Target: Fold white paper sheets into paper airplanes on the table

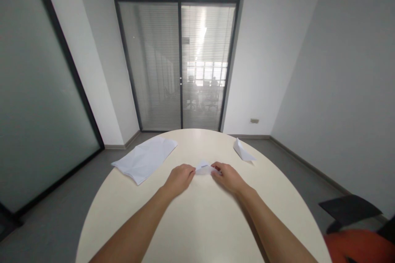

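Between my hands, over the middle of the table, is a small folded piece of white paper (203,169) with a raised peak at its centre. My left hand (181,177) pinches its left end, fingers closed. At the right end, the thumb and fingers of my right hand (226,176) close on the other tip. Whether the paper rests on the tabletop or is held slightly above it, I cannot tell. To the left lie creased white paper sheets (146,158), partly overlapping. Toward the back right sits another folded white paper piece (243,151) with an upright point.
The round cream table (197,222) spreads out beneath my arms. At the lower right are a red chair seat (358,246) and a black armrest (352,209). Glass panels with blinds (180,65) stand beyond the table, and a frosted glass wall (40,90) is on the left.
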A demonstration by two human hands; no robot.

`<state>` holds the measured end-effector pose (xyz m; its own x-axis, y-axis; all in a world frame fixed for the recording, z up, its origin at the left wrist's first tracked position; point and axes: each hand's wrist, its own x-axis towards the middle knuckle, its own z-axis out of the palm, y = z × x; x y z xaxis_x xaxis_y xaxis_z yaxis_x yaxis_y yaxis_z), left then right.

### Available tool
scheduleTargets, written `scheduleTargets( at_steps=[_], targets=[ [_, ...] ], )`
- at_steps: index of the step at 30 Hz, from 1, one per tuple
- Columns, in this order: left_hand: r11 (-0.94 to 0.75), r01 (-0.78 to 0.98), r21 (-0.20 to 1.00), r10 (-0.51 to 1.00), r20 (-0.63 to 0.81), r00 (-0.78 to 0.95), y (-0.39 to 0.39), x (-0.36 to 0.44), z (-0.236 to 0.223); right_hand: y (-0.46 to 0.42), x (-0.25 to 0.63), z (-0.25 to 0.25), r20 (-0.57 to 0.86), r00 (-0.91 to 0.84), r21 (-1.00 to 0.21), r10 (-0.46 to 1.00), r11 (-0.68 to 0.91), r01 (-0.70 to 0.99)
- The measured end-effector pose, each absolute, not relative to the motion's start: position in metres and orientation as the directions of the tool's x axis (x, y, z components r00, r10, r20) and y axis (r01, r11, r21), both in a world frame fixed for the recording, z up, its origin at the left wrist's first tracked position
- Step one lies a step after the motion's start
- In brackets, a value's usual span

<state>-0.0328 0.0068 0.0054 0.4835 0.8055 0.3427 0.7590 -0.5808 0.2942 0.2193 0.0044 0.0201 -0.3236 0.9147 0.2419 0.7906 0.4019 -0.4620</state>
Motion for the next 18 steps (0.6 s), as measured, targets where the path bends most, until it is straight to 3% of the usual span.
scheduleTargets(
  at_steps=[6, 18],
  targets=[
    [-0.569, 0.768, 0.295, 0.813, 0.34, 0.472, 0.0067, -0.0322, 0.0057, 0.0078, 0.2205, 0.0138, 0.265, -0.304, -0.557, 0.915, 0.403, 0.726],
    [-0.582, 0.751, 0.311, 0.789, 0.439, 0.43, 0.0057, -0.028, 0.0042, 0.0062, 0.2169, 0.0112, 0.307, -0.332, -0.557, 0.892, 0.451, 0.697]
  ],
)
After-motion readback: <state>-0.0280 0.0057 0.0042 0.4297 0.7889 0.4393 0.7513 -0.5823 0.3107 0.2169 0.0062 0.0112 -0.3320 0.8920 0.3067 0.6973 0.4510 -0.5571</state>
